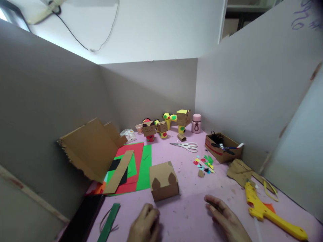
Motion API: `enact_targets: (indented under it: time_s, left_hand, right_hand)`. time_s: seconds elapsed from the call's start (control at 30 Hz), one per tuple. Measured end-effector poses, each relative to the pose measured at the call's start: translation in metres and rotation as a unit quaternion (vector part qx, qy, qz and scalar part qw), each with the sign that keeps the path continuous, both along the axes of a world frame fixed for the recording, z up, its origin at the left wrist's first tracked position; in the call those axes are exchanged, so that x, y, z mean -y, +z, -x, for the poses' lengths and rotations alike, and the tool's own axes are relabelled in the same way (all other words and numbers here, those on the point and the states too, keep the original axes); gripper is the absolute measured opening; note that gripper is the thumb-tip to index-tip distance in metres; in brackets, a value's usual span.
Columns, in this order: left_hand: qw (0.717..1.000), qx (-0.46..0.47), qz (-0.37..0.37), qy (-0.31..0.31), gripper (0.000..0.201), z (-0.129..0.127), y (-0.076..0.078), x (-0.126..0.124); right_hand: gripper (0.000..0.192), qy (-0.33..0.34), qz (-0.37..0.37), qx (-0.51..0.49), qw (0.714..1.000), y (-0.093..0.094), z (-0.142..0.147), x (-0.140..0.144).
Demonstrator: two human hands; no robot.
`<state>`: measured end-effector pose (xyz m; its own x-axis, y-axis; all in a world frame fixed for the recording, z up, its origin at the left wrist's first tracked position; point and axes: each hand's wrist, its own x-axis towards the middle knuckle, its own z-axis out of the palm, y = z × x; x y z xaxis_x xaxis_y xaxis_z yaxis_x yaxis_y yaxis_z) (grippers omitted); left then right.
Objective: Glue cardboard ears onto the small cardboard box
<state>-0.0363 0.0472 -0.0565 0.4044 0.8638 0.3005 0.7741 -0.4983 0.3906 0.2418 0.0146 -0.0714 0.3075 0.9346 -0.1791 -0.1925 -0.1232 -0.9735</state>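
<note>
My left hand (145, 223) rests on the pink table near the front edge, fingers curled, with nothing visible in it. My right hand (224, 216) lies flat beside it, fingers loosely together and pointing left; a small dark thing may lie under the fingertips, but I cannot tell. A small cardboard box with two brown ear shapes (164, 180) stands just beyond both hands, apart from them. A yellow glue gun (267, 211) lies to the right of my right hand.
Coloured paper sheets (137, 164) and a large cardboard sheet (91, 149) lie left. White scissors (186, 146), paper scraps (205, 164), a tool box (222, 148), cardboard figures (164, 126) and a pink bottle (196, 123) sit farther back. Grey partitions enclose the table. A green strip (109, 222) lies front left.
</note>
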Motion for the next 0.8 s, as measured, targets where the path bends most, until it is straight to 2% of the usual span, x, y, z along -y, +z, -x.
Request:
enact_targets:
  time_s: [0.17,0.27,0.33,0.43,0.53,0.63,0.8]
  left_hand:
    - [0.989,0.027,-0.018,0.147,0.030,0.068,0.027,-0.029]
    - [0.984,0.044,-0.015,0.174,0.041,0.079,0.034,-0.040]
    - [0.984,0.073,0.008,0.160,0.057,0.070,0.034,-0.041]
    - [0.983,0.135,0.081,0.094,0.084,0.043,0.034,-0.041]
    - [0.967,0.214,0.137,0.038,0.105,0.017,0.034,-0.048]
    - [0.938,0.298,0.178,-0.005,0.122,0.004,0.032,-0.062]
    - [0.871,0.418,0.249,-0.066,0.133,-0.003,0.023,-0.078]
  right_hand:
    - [0.046,0.051,-0.024,0.027,0.998,0.021,0.011,-0.013]
    - [0.057,0.096,-0.047,0.051,0.993,0.038,0.026,-0.027]
    - [0.071,0.119,-0.054,0.072,0.989,0.047,0.036,-0.040]
    - [0.099,0.158,-0.053,0.098,0.981,0.054,0.050,-0.063]
    - [0.123,0.198,-0.056,0.109,0.972,0.056,0.058,-0.083]
    - [0.137,0.228,-0.064,0.110,0.965,0.052,0.062,-0.098]
    - [0.149,0.275,-0.085,0.064,0.955,0.038,0.062,-0.108]
